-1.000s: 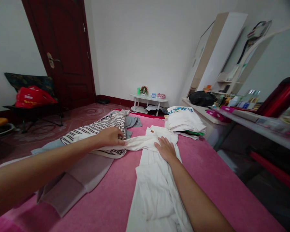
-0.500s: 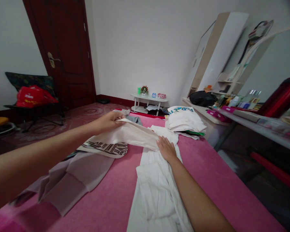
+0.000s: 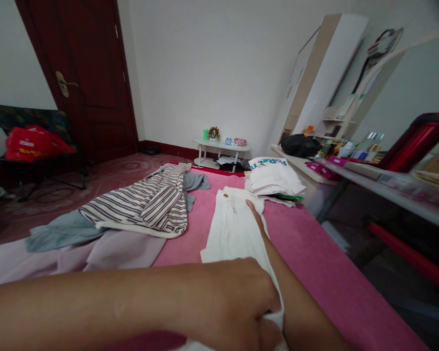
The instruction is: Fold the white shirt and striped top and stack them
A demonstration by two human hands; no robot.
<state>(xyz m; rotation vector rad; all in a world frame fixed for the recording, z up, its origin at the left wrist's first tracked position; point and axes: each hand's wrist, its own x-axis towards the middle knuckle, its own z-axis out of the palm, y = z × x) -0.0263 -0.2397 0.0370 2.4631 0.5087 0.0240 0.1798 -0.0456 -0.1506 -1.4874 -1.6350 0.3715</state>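
Note:
A long white garment (image 3: 236, 226) lies lengthwise on the pink bedcover (image 3: 307, 243). Close to me, my left hand (image 3: 244, 297) is closed in a fist on the garment's near right edge, and a strip of white cloth shows at its thumb. Further up, my right hand (image 3: 255, 212) rests at the garment's far right side; cloth along the edge hides most of its fingers. To the left, a striped top (image 3: 149, 202) lies spread over grey and pale lilac clothes (image 3: 127, 251).
A stack of white clothes (image 3: 276, 178) sits at the bed's far right. Beyond the right edge stands a cluttered desk (image 3: 391, 183). A low white table (image 3: 222, 145) is by the far wall, and a chair bearing a red bag (image 3: 36, 144) stands at left.
My left hand has come from the far left, over the striped top, down to the near right edge of the white garment. The lifted white part no longer covers the striped top.

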